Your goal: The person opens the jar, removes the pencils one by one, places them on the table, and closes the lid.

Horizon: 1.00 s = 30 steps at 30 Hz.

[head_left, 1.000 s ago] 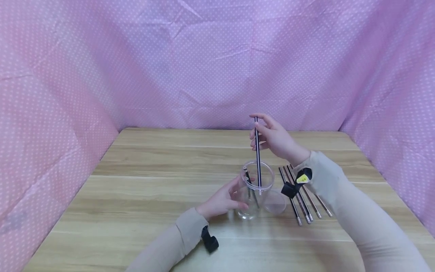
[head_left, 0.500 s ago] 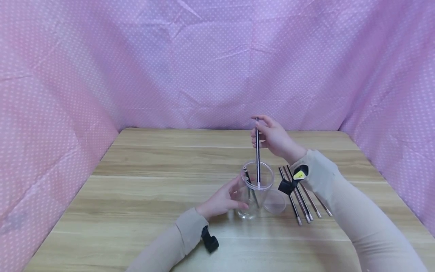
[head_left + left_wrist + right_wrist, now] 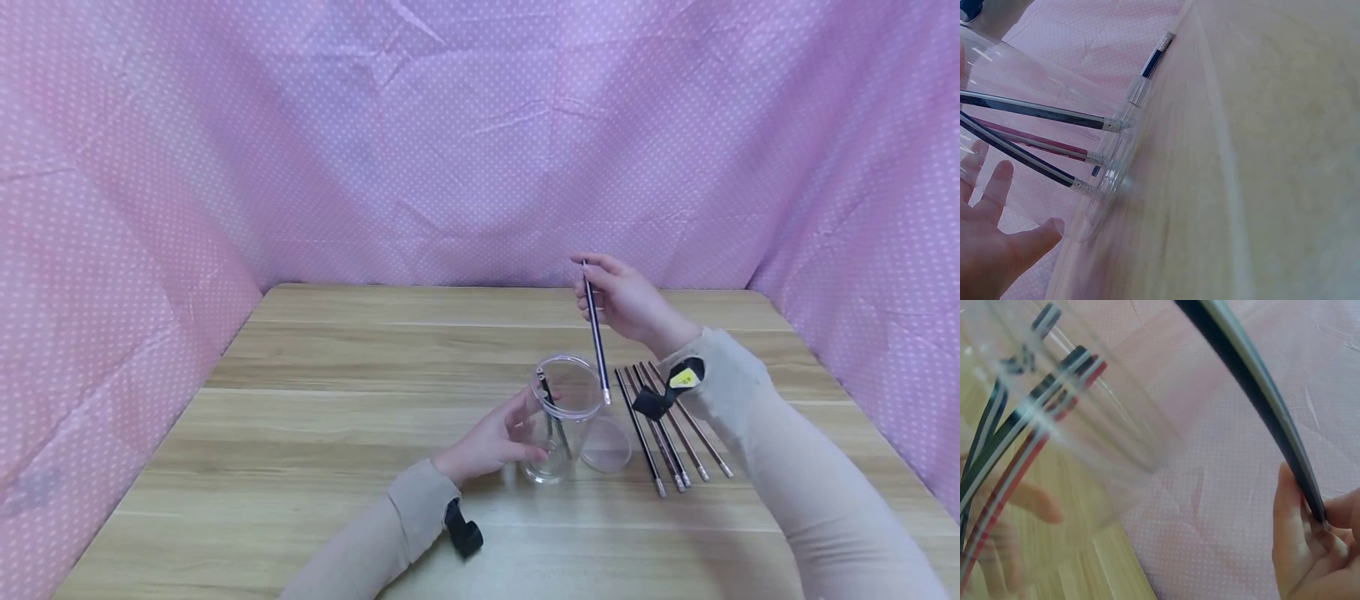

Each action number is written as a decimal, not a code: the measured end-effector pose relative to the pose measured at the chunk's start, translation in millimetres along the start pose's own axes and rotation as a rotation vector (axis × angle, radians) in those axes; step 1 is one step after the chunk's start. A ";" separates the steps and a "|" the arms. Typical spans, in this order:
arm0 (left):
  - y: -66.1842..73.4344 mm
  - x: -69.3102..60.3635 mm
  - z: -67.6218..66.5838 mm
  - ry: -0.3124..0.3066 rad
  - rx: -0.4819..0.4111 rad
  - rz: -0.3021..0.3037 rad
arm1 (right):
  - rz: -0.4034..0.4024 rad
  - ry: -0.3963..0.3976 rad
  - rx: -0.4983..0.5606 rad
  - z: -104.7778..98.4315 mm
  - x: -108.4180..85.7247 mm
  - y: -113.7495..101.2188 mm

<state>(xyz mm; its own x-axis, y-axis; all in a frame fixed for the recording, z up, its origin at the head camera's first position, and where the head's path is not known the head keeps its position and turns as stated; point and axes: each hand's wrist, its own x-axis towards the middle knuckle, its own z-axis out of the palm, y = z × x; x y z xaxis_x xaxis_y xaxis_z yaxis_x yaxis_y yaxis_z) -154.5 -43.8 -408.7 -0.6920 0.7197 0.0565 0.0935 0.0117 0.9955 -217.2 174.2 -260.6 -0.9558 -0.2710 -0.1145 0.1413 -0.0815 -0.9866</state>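
My left hand (image 3: 487, 442) holds the side of a clear plastic jar (image 3: 567, 414), standing with its mouth up on the table. Inside lean striped pencils, two dark and one red (image 3: 1041, 142), eraser ends at the bottom. My right hand (image 3: 626, 304) pinches the top end of a dark striped pencil (image 3: 597, 337) between thumb and fingers. That pencil tilts, its eraser end low by the right side of the jar's rim. In the right wrist view the held pencil (image 3: 1266, 403) looks apart from the jar.
A clear round lid (image 3: 607, 446) lies just right of the jar. Several striped pencils (image 3: 642, 442) lie side by side beyond it, partly under my right wrist. The wooden table (image 3: 337, 433) meets a pink dotted cloth (image 3: 465, 167) at the back and sides.
The pencil's eraser end was over or in the jar's mouth and rose slightly. Now my right hand has moved right, bringing the pencil tilted to the right rim. The left hand stays put.
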 end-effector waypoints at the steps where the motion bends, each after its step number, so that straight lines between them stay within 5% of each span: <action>1: 0.2 -0.1 0.3 0.004 -0.001 -0.005 | 0.002 -0.010 -0.014 -2.1 -1.3 0.4; 17: 1.1 -1.2 1.9 0.001 0.027 0.011 | 0.085 -0.032 -0.210 -48.4 -26.8 49.2; 30: -0.5 -0.1 0.7 0.021 0.042 -0.020 | 0.141 -0.055 -0.356 -66.8 -38.8 84.6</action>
<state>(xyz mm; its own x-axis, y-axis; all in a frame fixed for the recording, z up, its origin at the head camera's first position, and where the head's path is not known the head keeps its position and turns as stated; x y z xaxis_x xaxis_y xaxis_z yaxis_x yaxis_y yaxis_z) -153.9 -43.4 -409.3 -0.7085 0.7046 0.0391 0.1096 0.0552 0.9924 -185.4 241.8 -347.4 -0.9166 -0.3078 -0.2552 0.1628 0.2957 -0.9413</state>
